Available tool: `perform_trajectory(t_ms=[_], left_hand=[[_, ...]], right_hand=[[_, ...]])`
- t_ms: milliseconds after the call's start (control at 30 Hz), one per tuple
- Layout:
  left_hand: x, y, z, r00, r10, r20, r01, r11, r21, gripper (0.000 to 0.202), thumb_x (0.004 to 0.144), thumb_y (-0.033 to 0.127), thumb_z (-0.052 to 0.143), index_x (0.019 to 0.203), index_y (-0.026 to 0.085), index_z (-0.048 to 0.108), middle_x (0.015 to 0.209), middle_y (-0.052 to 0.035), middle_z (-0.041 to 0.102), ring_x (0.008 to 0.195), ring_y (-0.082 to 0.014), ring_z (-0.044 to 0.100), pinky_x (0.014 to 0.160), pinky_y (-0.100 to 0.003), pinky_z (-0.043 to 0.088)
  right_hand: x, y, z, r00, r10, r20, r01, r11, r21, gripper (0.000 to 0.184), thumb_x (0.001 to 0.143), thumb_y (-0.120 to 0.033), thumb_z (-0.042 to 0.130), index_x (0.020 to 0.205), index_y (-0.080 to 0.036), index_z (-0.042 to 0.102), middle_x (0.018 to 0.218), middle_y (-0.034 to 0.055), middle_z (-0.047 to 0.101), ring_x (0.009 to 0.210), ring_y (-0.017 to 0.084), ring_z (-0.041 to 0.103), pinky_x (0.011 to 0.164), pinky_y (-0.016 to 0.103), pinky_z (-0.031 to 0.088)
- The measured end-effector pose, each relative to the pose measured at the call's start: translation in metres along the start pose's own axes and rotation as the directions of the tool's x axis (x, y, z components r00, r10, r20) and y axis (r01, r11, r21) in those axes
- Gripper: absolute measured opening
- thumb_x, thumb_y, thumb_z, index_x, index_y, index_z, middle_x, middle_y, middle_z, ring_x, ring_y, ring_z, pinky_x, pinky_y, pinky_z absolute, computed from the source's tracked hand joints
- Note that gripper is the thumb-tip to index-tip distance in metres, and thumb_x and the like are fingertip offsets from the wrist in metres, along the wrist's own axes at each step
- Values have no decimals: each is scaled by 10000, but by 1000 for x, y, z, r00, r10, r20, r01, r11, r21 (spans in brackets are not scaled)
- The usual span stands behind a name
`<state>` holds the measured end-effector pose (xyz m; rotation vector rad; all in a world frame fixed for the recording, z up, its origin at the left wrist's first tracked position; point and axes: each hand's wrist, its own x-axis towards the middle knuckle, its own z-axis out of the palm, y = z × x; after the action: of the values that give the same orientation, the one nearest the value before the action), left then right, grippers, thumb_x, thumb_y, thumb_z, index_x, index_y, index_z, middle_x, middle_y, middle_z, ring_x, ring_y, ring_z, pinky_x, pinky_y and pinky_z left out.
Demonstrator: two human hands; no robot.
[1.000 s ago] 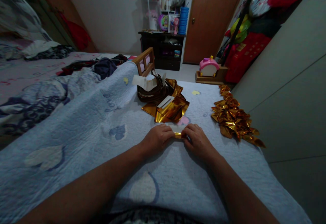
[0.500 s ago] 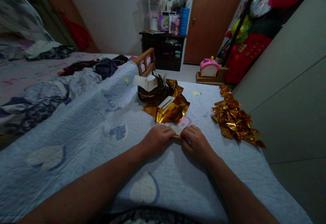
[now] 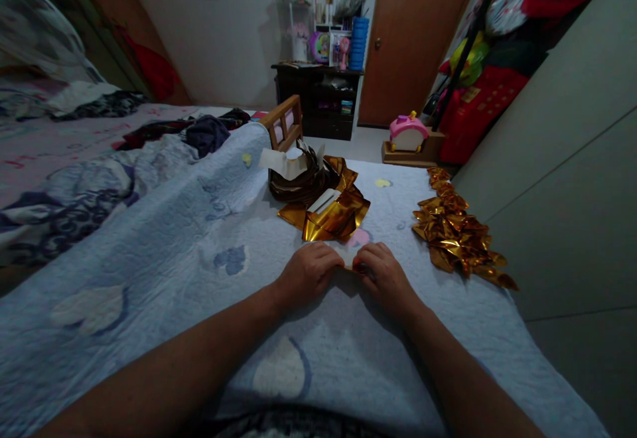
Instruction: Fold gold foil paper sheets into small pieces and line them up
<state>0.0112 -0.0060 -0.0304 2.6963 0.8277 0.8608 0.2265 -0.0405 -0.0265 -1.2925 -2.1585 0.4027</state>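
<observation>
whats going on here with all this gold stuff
A person's left grip and right grip hold a piece of pale paper between them, low over a blue quilted cover. Just beyond lies a loose pile of gold and brown sheets. A heap of shiny gold pieces lies off to the right.

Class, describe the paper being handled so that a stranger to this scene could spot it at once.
Start from the blue heart-patterned bedcover. Near its middle, the left hand and right hand hold a pale paper between them. Unlike the gold pieces heaped at right and the gold foil just beyond, it alone is held.
</observation>
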Motion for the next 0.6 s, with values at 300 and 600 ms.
perform_trajectory(t_ms=[300,600], left_hand=[[0,4,3,987,30,-155,-26,999,33,172,973,168,525,946,183,694,904,-60,714,820,-177,672,751,-291,543],[0,6,9,992,-32,-125,24,998,-59,159,949,116,508,986,183,647,1060,-67,739,905,-175,723,778,-278,587]], right_hand=[[1,-2,1,989,-86,-122,81,996,-46,290,697,51,505,784,-223,468,883,57,582,864,230,491,762,335,404],[-1,-1,4,992,-43,-118,52,995,80,300,695,41,470,791,-237,415,895,49,554,858,209,521,748,302,428]])
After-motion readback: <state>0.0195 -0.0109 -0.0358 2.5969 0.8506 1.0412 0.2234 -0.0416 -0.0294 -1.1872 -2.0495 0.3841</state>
